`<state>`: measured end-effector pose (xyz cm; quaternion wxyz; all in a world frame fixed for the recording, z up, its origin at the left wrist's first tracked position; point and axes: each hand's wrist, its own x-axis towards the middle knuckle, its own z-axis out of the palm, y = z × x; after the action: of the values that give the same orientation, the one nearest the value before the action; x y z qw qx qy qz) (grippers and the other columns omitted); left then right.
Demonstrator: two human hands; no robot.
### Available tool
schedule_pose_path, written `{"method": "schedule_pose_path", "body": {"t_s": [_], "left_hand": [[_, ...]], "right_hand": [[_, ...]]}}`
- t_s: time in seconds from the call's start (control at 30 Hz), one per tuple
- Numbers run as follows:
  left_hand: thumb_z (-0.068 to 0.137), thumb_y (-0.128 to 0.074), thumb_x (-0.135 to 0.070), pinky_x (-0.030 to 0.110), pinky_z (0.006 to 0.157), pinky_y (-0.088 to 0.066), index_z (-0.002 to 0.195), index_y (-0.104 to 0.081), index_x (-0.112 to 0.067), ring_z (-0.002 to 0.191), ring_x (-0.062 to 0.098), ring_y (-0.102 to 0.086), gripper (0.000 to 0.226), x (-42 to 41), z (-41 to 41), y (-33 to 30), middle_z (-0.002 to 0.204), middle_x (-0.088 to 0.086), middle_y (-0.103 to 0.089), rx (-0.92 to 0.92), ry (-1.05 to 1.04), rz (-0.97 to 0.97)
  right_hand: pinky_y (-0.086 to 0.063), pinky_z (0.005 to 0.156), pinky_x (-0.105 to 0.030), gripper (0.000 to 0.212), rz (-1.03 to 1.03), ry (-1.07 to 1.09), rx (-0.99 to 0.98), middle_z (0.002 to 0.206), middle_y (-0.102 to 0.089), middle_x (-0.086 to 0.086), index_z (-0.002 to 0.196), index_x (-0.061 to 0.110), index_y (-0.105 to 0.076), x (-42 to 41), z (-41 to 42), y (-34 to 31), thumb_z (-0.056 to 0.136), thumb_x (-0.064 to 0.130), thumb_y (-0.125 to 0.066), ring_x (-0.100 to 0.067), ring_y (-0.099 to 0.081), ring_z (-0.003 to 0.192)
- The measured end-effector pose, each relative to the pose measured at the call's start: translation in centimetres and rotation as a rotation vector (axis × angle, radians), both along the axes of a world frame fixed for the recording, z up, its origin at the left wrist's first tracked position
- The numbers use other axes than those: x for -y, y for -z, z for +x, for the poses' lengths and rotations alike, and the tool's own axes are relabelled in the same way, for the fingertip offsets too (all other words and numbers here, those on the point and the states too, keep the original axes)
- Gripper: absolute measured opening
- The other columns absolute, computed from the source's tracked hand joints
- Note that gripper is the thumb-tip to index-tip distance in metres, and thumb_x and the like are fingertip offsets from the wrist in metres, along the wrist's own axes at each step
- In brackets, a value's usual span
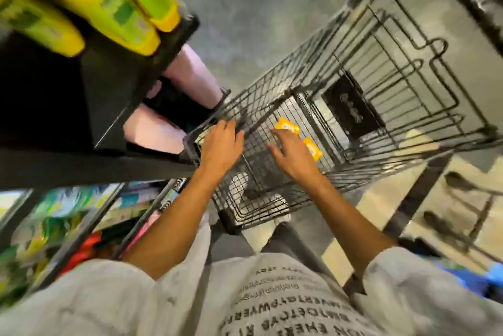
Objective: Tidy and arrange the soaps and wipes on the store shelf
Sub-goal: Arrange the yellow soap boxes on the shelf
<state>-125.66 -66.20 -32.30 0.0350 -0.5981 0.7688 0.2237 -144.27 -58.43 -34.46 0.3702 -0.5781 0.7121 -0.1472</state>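
Observation:
I look straight down into a black wire shopping cart (353, 96). Two yellow-orange soap packs lie on its mesh floor: one (287, 126) farther in, one (313, 148) nearer. My right hand (292, 154) hovers over them with fingers spread, partly covering the nearer pack; whether it touches is unclear. My left hand (221, 142) is inside the cart's left corner, fingers curled down near the rim, over something pale that is mostly hidden. The view is motion-blurred.
A dark store shelf (89, 161) runs along the left, with yellow-green bottles (130, 3) up top and blurred colourful packs (54, 221) on lower shelves. Pale pink packs (155, 131) sit beside the cart. Grey floor lies beyond; a second cart frame (462, 199) stands at right.

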Motion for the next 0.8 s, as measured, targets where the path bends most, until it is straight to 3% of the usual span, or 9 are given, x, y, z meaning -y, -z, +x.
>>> {"method": "schedule_pose_path", "body": {"t_s": [0.07, 0.13, 0.23, 0.33, 0.4, 0.53, 0.8], "left_hand": [[0.101, -0.053, -0.035, 0.052, 0.093, -0.050, 0.119, -0.066, -0.006, 0.113, 0.044, -0.060, 0.036, -2.9, 2.2, -2.9, 0.116, 0.022, -0.065, -0.040, -0.127, -0.069], [0.101, -0.056, -0.031, 0.052, 0.089, -0.050, 0.116, -0.066, -0.006, 0.108, 0.045, -0.061, 0.031, -6.0, 4.1, -5.6, 0.112, 0.023, -0.066, -0.054, -0.248, -0.131], [0.100, -0.059, -0.029, 0.051, 0.086, -0.050, 0.117, -0.067, -0.005, 0.104, 0.045, -0.061, 0.030, -10.9, 7.4, -8.4, 0.110, 0.023, -0.066, -0.055, -0.430, -0.220], [0.097, -0.056, -0.034, 0.052, 0.079, -0.055, 0.111, -0.069, -0.004, 0.096, 0.046, -0.065, 0.036, -15.3, 10.7, -9.5, 0.103, 0.023, -0.067, -0.017, -0.571, -0.297], [0.094, -0.046, -0.040, 0.052, 0.070, -0.056, 0.105, -0.069, -0.003, 0.086, 0.047, -0.067, 0.045, -18.4, 13.2, -9.9, 0.096, 0.025, -0.067, -0.025, -0.661, -0.331], [0.092, -0.037, -0.045, 0.050, 0.077, -0.056, 0.120, -0.068, -0.006, 0.095, 0.045, -0.066, 0.058, -26.1, 18.1, -10.8, 0.107, 0.021, -0.069, 0.029, -0.885, -0.386], [0.092, -0.067, -0.030, 0.047, 0.067, -0.054, 0.102, -0.066, -0.005, 0.081, 0.044, -0.064, 0.026, -48.4, 25.7, -11.4, 0.090, 0.020, -0.064, 0.165, -1.352, -0.445]], "right_hand": [[-0.050, 0.101, -0.047, 0.045, -0.080, -0.185, -0.047, 0.133, -0.061, -0.016, 0.141, 0.008, -0.056, -0.6, 2.1, -2.8, 0.104, 0.034, -0.057, -0.035, -0.057, 0.124], [-0.054, 0.092, -0.048, 0.043, -0.201, -0.334, -0.085, 0.123, -0.065, -0.017, 0.136, 0.007, -0.060, -1.1, 4.3, -5.2, 0.103, 0.034, -0.058, -0.038, -0.061, 0.114], [-0.055, 0.082, -0.047, 0.049, -0.288, -0.512, -0.095, 0.117, -0.065, -0.015, 0.132, 0.009, -0.062, -1.8, 7.9, -8.7, 0.102, 0.044, -0.044, -0.037, -0.063, 0.102], [-0.048, 0.086, -0.040, 0.051, -0.373, -0.675, -0.041, 0.113, -0.067, -0.017, 0.129, 0.006, -0.067, -2.6, 11.6, -10.3, 0.097, 0.040, -0.046, -0.033, -0.062, 0.102], [-0.051, 0.092, -0.040, 0.057, -0.397, -0.786, -0.016, 0.120, -0.068, -0.018, 0.132, 0.006, -0.067, -3.7, 14.8, -11.3, 0.098, 0.045, -0.044, -0.037, -0.065, 0.108], [-0.052, 0.096, -0.040, 0.055, -0.502, -0.986, -0.021, 0.126, -0.069, -0.010, 0.133, 0.011, -0.067, -8.4, 21.7, -13.6, 0.099, 0.047, -0.044, -0.030, -0.065, 0.115], [-0.050, 0.105, -0.043, 0.055, -0.541, -1.461, 0.048, 0.137, -0.064, -0.006, 0.138, 0.014, -0.061, -23.4, 36.0, -14.6, 0.101, 0.051, -0.045, -0.027, -0.059, 0.127]]}}
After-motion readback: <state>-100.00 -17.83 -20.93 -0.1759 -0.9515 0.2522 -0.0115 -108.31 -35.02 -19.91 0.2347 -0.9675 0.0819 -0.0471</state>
